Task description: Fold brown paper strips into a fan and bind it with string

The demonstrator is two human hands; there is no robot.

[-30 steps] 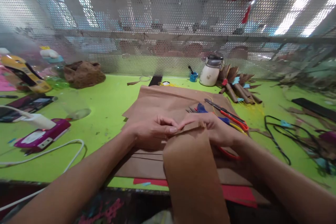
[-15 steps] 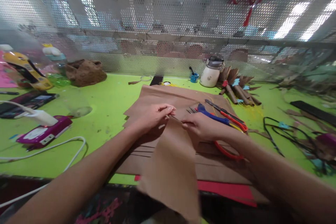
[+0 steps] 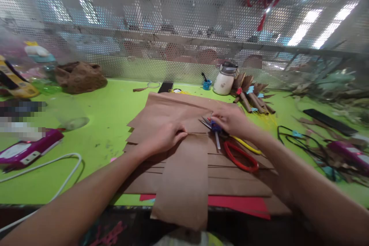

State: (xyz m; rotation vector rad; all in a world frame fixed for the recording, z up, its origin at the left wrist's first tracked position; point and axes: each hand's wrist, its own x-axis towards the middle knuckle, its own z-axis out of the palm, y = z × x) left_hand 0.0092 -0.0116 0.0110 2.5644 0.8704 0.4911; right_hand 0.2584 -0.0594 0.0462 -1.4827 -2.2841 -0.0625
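A long strip of brown paper (image 3: pixel 186 180) lies down the middle of the stacked brown sheets (image 3: pixel 239 186), its lower end hanging past the table edge. My left hand (image 3: pixel 165 138) is closed at the strip's top left corner, thumb and finger pinching it. Along that top edge runs a thin, stick-like line. My right hand (image 3: pixel 230 121) is over the tools to the right, its fingers closed. A blue handle (image 3: pixel 215 125) shows beneath them; what they grip is partly hidden. Below are a red loop handle (image 3: pixel 240 157) and a yellow handle (image 3: pixel 246 144).
A white jar (image 3: pixel 225 80) and small blue pot (image 3: pixel 206 84) stand at the back beside paper bundles (image 3: pixel 253 100). On the left are a brown bag (image 3: pixel 80 77), a clear cup (image 3: pixel 72 115) and a purple power strip (image 3: pixel 31 150). Black cable (image 3: pixel 300 146) lies right.
My right hand has left the strip's top edge and moved up and right to the tools. The strip now lies flatter, with my left hand still at its corner. The view has shifted slightly.
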